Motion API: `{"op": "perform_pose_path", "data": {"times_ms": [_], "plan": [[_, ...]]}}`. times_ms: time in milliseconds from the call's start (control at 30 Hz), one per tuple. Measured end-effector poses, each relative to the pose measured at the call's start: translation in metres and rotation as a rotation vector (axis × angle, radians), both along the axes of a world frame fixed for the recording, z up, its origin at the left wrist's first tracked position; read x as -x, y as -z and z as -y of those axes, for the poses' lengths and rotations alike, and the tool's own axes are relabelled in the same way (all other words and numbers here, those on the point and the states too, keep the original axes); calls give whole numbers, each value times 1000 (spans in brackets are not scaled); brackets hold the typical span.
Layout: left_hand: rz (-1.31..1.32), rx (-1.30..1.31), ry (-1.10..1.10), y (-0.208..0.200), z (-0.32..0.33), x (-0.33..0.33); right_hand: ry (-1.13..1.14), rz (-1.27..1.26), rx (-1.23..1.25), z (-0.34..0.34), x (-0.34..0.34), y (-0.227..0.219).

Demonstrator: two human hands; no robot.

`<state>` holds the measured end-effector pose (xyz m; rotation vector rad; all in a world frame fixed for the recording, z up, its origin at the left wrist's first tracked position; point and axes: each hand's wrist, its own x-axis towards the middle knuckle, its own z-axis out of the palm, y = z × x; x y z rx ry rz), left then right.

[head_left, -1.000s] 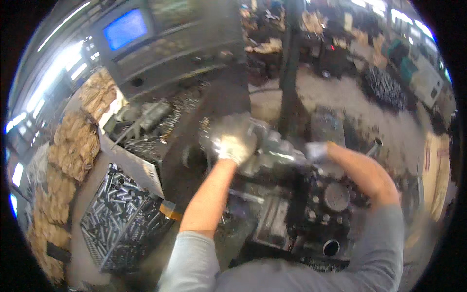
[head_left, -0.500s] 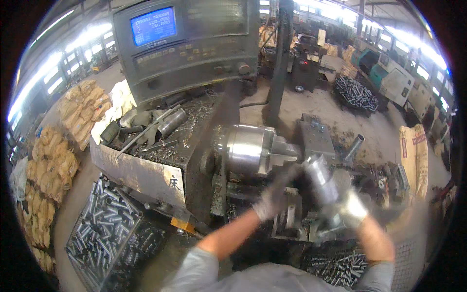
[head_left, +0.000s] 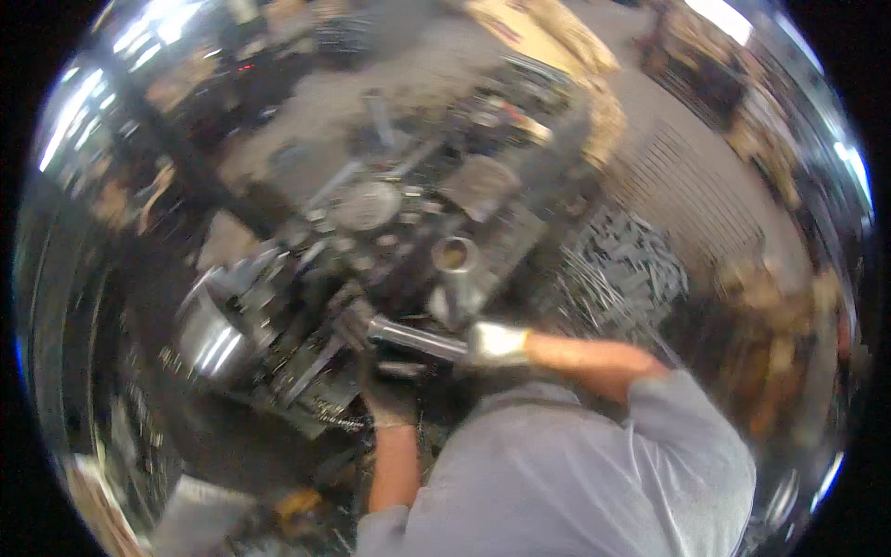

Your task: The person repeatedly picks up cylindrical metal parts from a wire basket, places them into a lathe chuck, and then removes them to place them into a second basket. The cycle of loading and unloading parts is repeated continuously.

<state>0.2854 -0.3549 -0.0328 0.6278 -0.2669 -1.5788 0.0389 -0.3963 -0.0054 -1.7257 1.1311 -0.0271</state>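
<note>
1. Gripping a long, shiny silver metal tube (head_left: 418, 340), the right hand (head_left: 501, 344), in a white glove, is clamped around the tube's right-hand end.
2. The tube lies in front of the person's body, slanting slightly, its left end higher in view than the gripped end.
3. The left hand (head_left: 388, 395), in a dark, soiled glove with a paler cuff, is just below the tube's left part. Its fingers are lost in blur and shadow, so whether they are apart or clamped on the tube cannot be told.
4. Just above the tube in view, a pale grey hollow metal cylinder (head_left: 456, 278) stands with its round mouth facing up.
5. Farther up and left is a flat, round grey metal disc (head_left: 368, 205) on the dark machine.
6. To the left of both hands, well apart from them, sits a thick, polished silver metal drum (head_left: 215, 336).
7. Beyond the right forearm lies a heap of loose grey metal pieces (head_left: 626, 265).
8. A tan paper sack (head_left: 548, 37) is near the top edge.
</note>
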Motion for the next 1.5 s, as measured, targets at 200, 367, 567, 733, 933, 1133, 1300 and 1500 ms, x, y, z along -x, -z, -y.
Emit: {"op": "perform_pose_path", "data": {"times_ms": [200, 367, 567, 733, 933, 1133, 1300, 1500], "plan": [[-215, 48, 149, -32, -1, -17, 560, -277, -118, -56, 272, -67], [-217, -58, 124, -21, 1, -31, 641, -710, 645, -22, 225, -93], [-5, -55, 254, -32, -25, -28, 137, -21, 633, 66, 6, -85], [-135, -247, 173, -51, -44, -18, -288, 267, 823, 24, -44, -78], [263, -209, -33, -42, -36, -73, -169, -232, 637, 44, -113, -17], [-66, -129, -202, -58, -10, -73, -11, 267, -49, 72, -132, -76], [90, 224, -177, -70, 19, -64, -70, 192, 109, 68, -172, -143], [1121, -180, 44, -67, 89, -62, -473, 210, 1169, 187, -160, -234]]}}
